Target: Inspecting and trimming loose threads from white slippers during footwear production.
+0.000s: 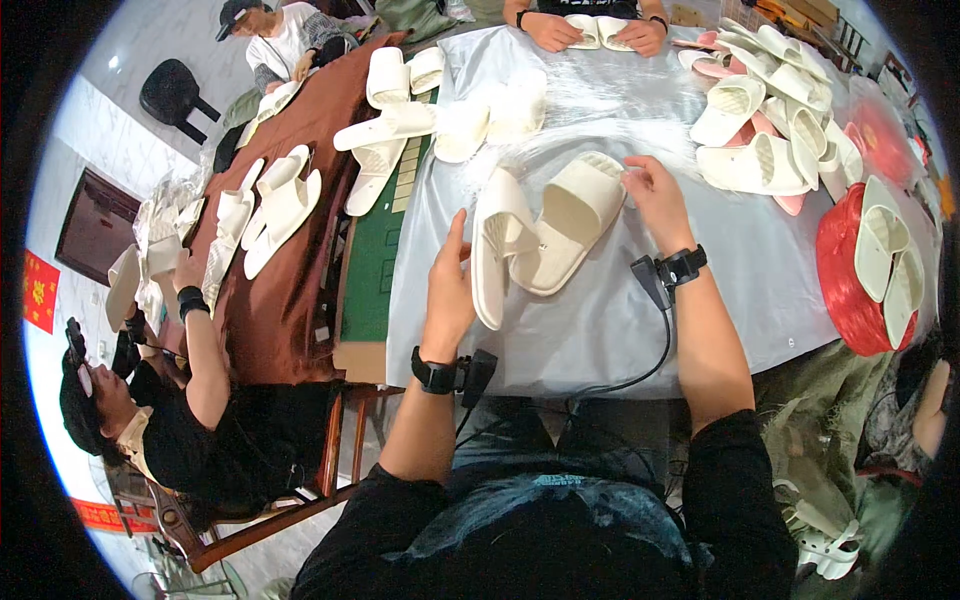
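Observation:
Two cream slide slippers lie before me on the grey table cover. The left slipper is tipped partly on its side, its strap facing right. The right slipper rests sole down and slants, its strap at the far end. My left hand is upright along the left slipper's outer edge, fingers stretched out; whether it touches is unclear. My right hand hovers by the strap end of the right slipper, fingers loosely bent and apart, fingertips close to its edge. Neither hand grips anything.
Another slipper pair lies beyond mine on clear plastic wrap. A slipper heap fills the far right, near a red twine roll bearing slippers. Co-workers handle slippers opposite and at the brown-covered table to the left.

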The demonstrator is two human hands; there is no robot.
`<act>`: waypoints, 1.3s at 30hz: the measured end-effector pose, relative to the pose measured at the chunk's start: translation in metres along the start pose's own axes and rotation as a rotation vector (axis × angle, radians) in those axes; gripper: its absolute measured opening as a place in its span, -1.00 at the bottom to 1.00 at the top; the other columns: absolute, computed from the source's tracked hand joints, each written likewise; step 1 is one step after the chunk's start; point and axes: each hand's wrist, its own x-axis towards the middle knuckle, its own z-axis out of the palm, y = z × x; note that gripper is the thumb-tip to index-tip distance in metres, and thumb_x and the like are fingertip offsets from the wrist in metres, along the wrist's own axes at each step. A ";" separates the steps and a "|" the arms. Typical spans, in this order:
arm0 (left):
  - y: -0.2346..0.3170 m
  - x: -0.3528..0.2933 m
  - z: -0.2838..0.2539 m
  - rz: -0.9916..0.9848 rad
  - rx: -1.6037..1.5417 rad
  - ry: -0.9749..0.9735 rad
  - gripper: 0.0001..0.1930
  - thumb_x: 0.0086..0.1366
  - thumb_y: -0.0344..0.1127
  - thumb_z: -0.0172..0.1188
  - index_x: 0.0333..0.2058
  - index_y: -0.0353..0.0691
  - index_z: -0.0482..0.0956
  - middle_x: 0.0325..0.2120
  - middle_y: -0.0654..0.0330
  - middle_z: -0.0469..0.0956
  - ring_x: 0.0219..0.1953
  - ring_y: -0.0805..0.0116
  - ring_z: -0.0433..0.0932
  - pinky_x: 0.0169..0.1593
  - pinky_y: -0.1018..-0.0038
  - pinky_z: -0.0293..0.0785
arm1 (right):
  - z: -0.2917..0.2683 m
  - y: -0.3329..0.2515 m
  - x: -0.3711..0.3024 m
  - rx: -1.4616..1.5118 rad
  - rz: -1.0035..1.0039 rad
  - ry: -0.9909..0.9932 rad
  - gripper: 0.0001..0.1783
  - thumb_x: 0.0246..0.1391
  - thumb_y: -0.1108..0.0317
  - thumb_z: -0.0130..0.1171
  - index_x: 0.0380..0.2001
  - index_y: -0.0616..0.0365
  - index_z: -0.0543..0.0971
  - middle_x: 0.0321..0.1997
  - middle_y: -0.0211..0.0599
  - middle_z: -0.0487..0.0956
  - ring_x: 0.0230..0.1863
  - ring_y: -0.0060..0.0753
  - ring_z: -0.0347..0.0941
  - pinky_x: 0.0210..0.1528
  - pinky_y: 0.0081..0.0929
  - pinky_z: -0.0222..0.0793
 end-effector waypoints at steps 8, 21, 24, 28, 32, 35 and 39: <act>0.022 -0.002 -0.009 -0.307 -0.349 -0.107 -0.20 0.37 0.30 -0.17 0.40 -0.05 -0.09 -0.08 -0.02 0.45 0.03 0.16 0.44 -0.10 0.42 0.49 | 0.015 0.000 -0.010 -0.407 -0.376 -0.159 -0.27 0.01 0.10 0.26 0.23 0.12 0.32 0.10 0.08 0.43 0.12 0.01 0.31 0.20 -0.19 0.15; 0.030 -0.005 0.001 -0.126 -0.440 -0.077 -0.02 0.25 -0.44 0.20 0.41 0.00 -0.36 -0.04 -0.11 0.48 -0.10 0.34 0.51 -0.14 0.53 0.49 | 0.009 -0.013 -0.012 -0.350 -0.381 -0.212 -0.12 -0.21 0.41 0.20 0.31 0.02 0.23 0.13 0.01 0.42 0.11 0.05 0.26 0.24 -0.20 0.16; 0.026 -0.004 0.001 -0.181 -0.481 -0.077 -0.08 0.23 -0.54 0.13 0.41 -0.05 -0.29 -0.08 -0.06 0.52 -0.16 0.41 0.52 -0.16 0.56 0.47 | 0.001 -0.012 -0.010 -0.317 -0.354 -0.282 -0.11 -0.21 0.42 0.19 0.32 0.03 0.22 0.15 0.01 0.42 0.13 0.02 0.28 0.25 -0.23 0.16; 0.009 -0.005 0.004 -0.185 -0.454 -0.074 -0.19 0.22 -0.60 0.07 0.39 -0.12 -0.08 -0.12 0.00 0.55 -0.21 0.45 0.52 -0.18 0.56 0.46 | -0.009 -0.021 -0.006 -0.214 -0.293 -0.454 -0.10 -0.21 0.45 0.18 0.33 0.06 0.20 0.21 0.01 0.38 0.21 -0.05 0.28 0.27 -0.29 0.16; -0.002 -0.005 0.011 -0.087 -0.179 -0.095 -0.31 0.16 -0.59 0.06 0.31 -0.23 0.17 -0.18 0.04 0.57 -0.28 0.43 0.48 -0.16 0.52 0.43 | -0.010 -0.024 -0.008 -0.161 -0.185 -0.528 -0.10 -0.21 0.54 0.14 0.33 0.07 0.19 0.25 0.00 0.35 0.27 -0.08 0.25 0.30 -0.34 0.14; 0.004 -0.002 0.020 0.014 -0.010 -0.089 -0.32 0.13 -0.57 0.09 0.28 -0.27 0.22 -0.16 -0.06 0.55 -0.25 0.25 0.51 -0.10 0.43 0.43 | -0.017 -0.016 -0.005 -0.249 -0.273 -0.523 -0.09 -0.21 0.63 0.07 0.34 0.08 0.18 0.29 -0.03 0.32 0.31 -0.10 0.22 0.35 -0.39 0.08; 0.009 -0.004 0.027 0.117 0.244 -0.061 -0.33 0.09 -0.53 0.14 0.24 -0.30 0.25 -0.14 -0.23 0.51 -0.14 -0.07 0.53 -0.03 0.27 0.45 | -0.023 -0.029 -0.009 -0.217 -0.147 -0.574 -0.09 -0.22 0.65 0.06 0.34 0.02 0.21 0.36 -0.18 0.25 0.34 -0.31 0.18 0.32 -0.45 0.08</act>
